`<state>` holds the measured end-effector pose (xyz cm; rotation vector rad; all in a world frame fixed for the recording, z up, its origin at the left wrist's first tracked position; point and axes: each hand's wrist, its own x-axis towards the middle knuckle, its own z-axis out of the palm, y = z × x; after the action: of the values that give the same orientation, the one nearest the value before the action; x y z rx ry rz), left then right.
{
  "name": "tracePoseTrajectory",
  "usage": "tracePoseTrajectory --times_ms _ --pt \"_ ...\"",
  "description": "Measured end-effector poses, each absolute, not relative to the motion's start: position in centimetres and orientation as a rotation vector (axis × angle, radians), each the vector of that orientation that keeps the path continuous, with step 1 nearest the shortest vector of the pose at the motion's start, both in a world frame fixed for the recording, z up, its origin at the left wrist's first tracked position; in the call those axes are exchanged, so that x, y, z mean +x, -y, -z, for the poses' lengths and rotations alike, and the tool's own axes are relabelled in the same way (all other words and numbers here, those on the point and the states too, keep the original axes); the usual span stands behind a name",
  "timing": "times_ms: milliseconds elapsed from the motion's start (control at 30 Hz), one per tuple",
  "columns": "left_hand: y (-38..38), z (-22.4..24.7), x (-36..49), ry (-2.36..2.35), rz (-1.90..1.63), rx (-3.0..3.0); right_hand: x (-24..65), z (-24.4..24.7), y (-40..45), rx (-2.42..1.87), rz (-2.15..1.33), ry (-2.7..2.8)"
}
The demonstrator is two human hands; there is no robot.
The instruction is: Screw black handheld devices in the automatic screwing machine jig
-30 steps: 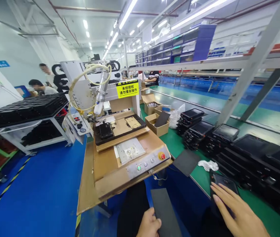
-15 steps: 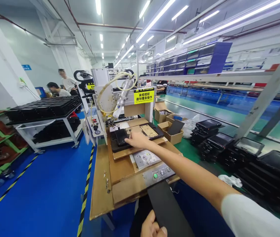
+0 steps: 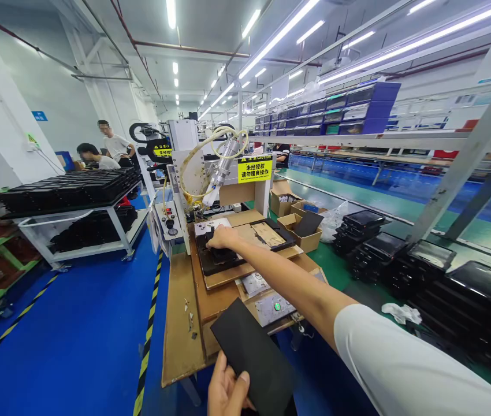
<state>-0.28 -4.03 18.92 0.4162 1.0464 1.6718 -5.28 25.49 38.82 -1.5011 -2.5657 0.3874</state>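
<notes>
Right hand (image 3: 223,237) resting, grip open, on black tablet (image 3: 219,261) in glue dispenser's fixture (image 3: 252,271); left hand (image 3: 228,386) gripping black panel (image 3: 252,358).

The floor (image 3: 67,341) is vivid blue, edged by yellow-and-black striped tape (image 3: 144,346); the sign (image 3: 255,171) is bright yellow, the sleeve (image 3: 401,364) white, the flat panel (image 3: 252,358) matte black.
</notes>
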Motion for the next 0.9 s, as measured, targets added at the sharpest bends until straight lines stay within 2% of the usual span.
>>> tracePoseTrajectory --times_ms 133,267,500,733,900 --pt "3.2 -20.2 -0.5 -0.973 -1.681 0.477 -0.7 -40.3 -22.0 -1.399 -0.257 2.533" --pt "2.4 -23.0 0.8 -0.877 -1.609 0.531 7.1 -39.5 -14.8 -1.178 -0.166 2.541" --pt "1.8 -23.6 4.5 -0.658 -1.554 0.447 18.2 -34.6 -4.2 -1.340 -0.325 2.430" --pt "2.1 -22.3 9.8 -0.756 -1.377 0.522 24.0 -31.0 -0.5 -1.577 -0.406 2.179" --pt "1.7 -23.1 12.5 -0.714 -1.284 0.487 29.3 -31.1 0.1 -1.518 -0.736 1.888"
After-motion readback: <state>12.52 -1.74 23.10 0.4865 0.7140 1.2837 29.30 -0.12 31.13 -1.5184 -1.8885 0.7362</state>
